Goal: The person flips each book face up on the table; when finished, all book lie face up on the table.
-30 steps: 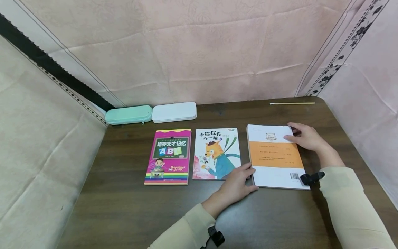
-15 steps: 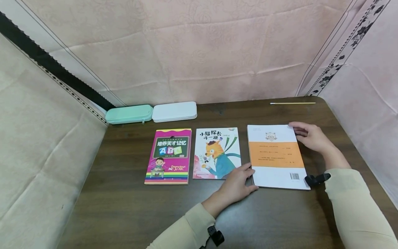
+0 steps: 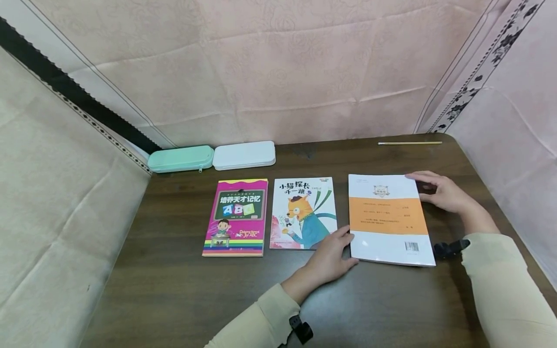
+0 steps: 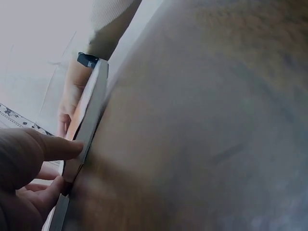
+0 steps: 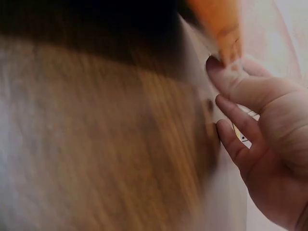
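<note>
A thick book [image 3: 388, 217] lies back cover up, white with a broad orange band and a barcode. My left hand [image 3: 329, 260] is at its lower left edge, fingers fairly straight; in the left wrist view the left thumb [image 4: 72, 149] lies against the page edge. By the upper right edge is my right hand [image 3: 448, 195], its fingers loosely bent at the side of the book. In the right wrist view, the thumb tip [image 5: 219, 72] meets the orange cover and the other fingers are spread below it. Left of the book lies a cat picture book [image 3: 303, 212].
A pink ABC book [image 3: 235, 220] lies farther left. Along the back of the brown table [image 3: 183, 295] are a mint green case [image 3: 180, 159], a white case [image 3: 244, 155] and a thin pencil-like stick [image 3: 410, 143]. Pale cloth [image 3: 278, 72] hangs behind.
The book has shifted slightly right. My right thumb has slid off its top cover to the side, the right hand moving right. My left hand has barely moved.
</note>
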Tool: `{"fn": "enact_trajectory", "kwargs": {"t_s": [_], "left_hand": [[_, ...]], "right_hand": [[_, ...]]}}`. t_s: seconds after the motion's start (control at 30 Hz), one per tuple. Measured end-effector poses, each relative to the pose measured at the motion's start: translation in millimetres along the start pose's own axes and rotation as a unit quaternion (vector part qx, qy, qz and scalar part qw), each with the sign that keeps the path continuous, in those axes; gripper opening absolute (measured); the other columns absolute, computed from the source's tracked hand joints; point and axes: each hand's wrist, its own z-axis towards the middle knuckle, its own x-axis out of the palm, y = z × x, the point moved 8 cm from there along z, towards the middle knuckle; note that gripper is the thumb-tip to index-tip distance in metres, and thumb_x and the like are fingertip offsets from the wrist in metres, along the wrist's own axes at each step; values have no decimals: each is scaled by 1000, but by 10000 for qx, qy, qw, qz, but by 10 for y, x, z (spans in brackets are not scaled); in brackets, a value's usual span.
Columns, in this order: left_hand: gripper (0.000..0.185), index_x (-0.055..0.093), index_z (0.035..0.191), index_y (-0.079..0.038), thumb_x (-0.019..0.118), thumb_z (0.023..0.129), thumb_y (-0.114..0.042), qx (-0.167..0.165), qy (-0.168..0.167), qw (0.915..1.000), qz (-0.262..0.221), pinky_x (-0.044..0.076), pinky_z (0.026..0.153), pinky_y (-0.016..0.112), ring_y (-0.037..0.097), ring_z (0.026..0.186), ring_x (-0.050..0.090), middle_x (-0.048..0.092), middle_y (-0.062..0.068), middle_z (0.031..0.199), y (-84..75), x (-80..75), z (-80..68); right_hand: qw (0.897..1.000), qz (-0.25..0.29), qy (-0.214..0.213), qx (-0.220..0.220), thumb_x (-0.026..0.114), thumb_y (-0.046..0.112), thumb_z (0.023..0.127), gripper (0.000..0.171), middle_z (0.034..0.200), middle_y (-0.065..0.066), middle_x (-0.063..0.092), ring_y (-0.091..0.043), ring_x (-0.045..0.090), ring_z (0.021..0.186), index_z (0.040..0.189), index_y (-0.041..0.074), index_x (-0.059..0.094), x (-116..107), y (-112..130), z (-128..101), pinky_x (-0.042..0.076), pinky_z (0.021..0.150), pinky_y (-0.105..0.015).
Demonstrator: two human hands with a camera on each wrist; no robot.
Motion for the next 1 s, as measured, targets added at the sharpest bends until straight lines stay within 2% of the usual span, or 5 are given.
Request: {"fn": "enact_trajectory", "kwargs": {"t_s": [0.13,0.3,0.37,0.67,1.0], "left_hand": [[67,57,142,-5,85,85,-28,-28,-114,9999,-20,42,110,30,22,138,48,45,8,155,7,-10,-6],[69,57,142,-5,86,84,-27,-56,-294,9996,1,43,109,29,23,137,49,47,11,153,-10,-19,-8],[67,57,142,-4,85,85,-25,-52,-362,9993,-26,43,109,30,24,137,49,47,14,153,-24,-30,-15],[43,62,139,-7,70,97,-14,377,-901,9945,-387,46,106,29,21,132,54,54,15,146,-89,-174,-85],[41,57,141,-1,62,101,-8,1282,-1736,9733,-783,47,103,25,19,129,57,59,16,140,-199,-447,-173]], "right_hand": [[9992,342,-42,197,74,-2,90,62,159,-19,36,-36,32,146,147,6,52,-45,-12,-23,28,119,-40],[9974,612,-368,29,73,-6,89,59,160,-17,36,4,45,126,145,4,54,-81,15,-49,41,93,-6],[9950,849,-511,-121,72,-10,88,57,158,-19,38,12,46,119,142,0,54,-99,46,-53,41,90,-4],[9708,1938,-994,-1008,60,-25,87,45,143,1,59,5,58,118,129,-12,50,-291,327,-43,50,90,-12],[9629,1632,-1802,-1175,63,-23,87,48,126,3,66,2,63,109,132,-10,54,-546,710,15,52,84,-11]]}}
